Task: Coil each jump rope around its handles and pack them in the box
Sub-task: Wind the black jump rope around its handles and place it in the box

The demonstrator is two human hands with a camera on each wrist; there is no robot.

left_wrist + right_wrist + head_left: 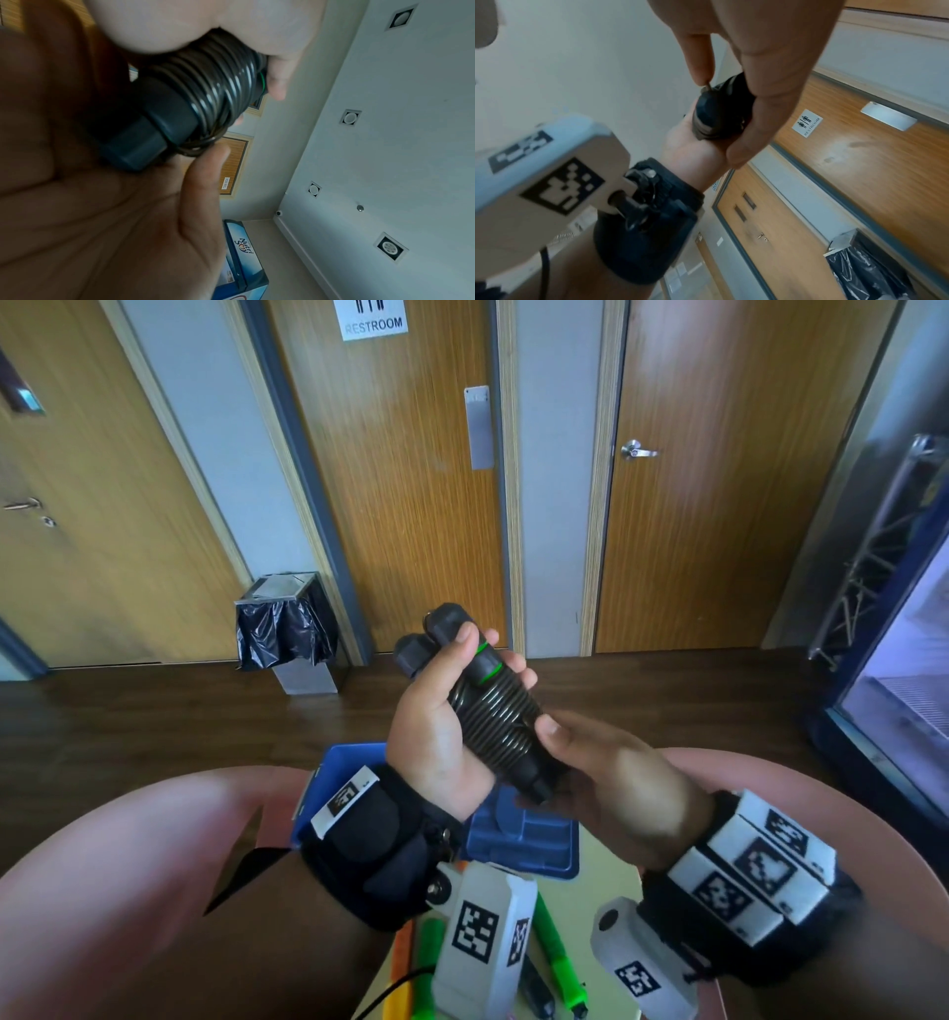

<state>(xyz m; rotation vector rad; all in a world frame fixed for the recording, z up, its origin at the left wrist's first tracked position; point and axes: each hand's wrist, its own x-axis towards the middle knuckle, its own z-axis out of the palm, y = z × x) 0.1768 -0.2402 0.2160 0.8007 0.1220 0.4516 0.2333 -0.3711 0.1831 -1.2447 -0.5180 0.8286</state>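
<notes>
A black jump rope (pixel 493 716) with green rings is wound in tight coils around its two handles, which lie side by side. My left hand (pixel 436 711) grips the upper part of the bundle, thumb across the handles. My right hand (pixel 606 773) cups the lower end, with its thumb on the coils. From the left wrist the coils (pixel 205 85) and a handle's end cap show above my right palm. In the right wrist view a fingertip (pixel 700 77) presses the rope's end against the bundle (pixel 713 113). The blue box (pixel 344 762) sits below my hands, partly hidden by my left wrist.
A blue moulded tray or lid (pixel 529 845) lies beside the box on the pale table (pixel 611 870). More ropes with green handles (pixel 557 958) and an orange one (pixel 403 952) lie near the front edge. A bin (pixel 287 629) stands by the wooden doors.
</notes>
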